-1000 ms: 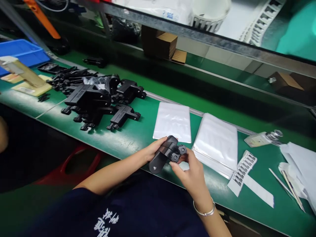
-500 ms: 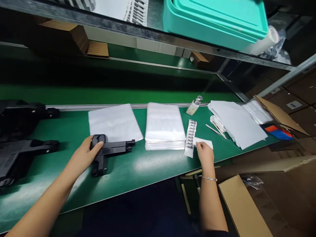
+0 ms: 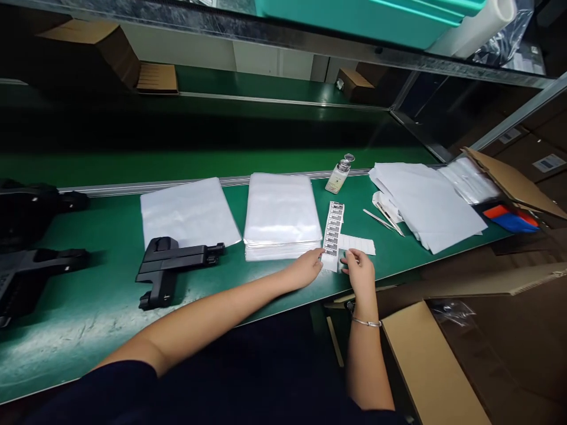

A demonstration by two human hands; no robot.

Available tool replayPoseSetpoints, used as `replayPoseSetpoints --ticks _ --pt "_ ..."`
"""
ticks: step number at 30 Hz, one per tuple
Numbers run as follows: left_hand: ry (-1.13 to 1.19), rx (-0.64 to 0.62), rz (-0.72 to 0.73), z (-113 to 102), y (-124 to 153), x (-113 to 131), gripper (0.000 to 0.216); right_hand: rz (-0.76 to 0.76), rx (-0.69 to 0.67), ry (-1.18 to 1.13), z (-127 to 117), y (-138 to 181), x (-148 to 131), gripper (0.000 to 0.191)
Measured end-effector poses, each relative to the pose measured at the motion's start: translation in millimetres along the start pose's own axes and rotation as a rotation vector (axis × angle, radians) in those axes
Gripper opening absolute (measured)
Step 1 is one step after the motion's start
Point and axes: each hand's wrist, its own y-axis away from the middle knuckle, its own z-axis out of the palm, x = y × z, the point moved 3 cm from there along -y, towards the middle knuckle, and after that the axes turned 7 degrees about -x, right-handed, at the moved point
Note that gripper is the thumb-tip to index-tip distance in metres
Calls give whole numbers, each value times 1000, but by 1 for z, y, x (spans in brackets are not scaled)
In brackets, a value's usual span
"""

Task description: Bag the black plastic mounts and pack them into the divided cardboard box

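A printed label strip lies upright in view on the green table, with a plain white label strip reaching out to its right. At the printed strip's lower left edge, my left hand is closed, fingertips pinching the edge. My right hand hovers by the other side, just below the white strip, its fingers bent and slightly apart with nothing visible in them. A black plastic device part with an arm pointing right rests untouched, partly over a flat clear bag.
A stack of clear bags sits left of the labels. Behind them stands a small bottle; tweezers and white sheets lie rightward. Other black parts occupy the far left. An open carton is below the table edge.
My left hand has let go of the black device part and moved right to the printed label strip. My right hand's fingers have opened somewhat beside the white strip. The camera view has shifted.
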Motion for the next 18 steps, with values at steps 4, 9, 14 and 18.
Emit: replayPoseSetpoints --ticks 4,9,14,18 --pt "188 -13 -82 15 -21 -7 47 35 35 -341 -6 7 13 53" --pt "249 16 -64 29 -40 -4 44 38 20 -419 -7 4 17 47" --pt "325 108 3 29 -56 4 26 -16 -12 -330 -3 4 16 38" --pt "399 152 40 25 -59 8 18 -142 152 -215 -9 7 7 37"
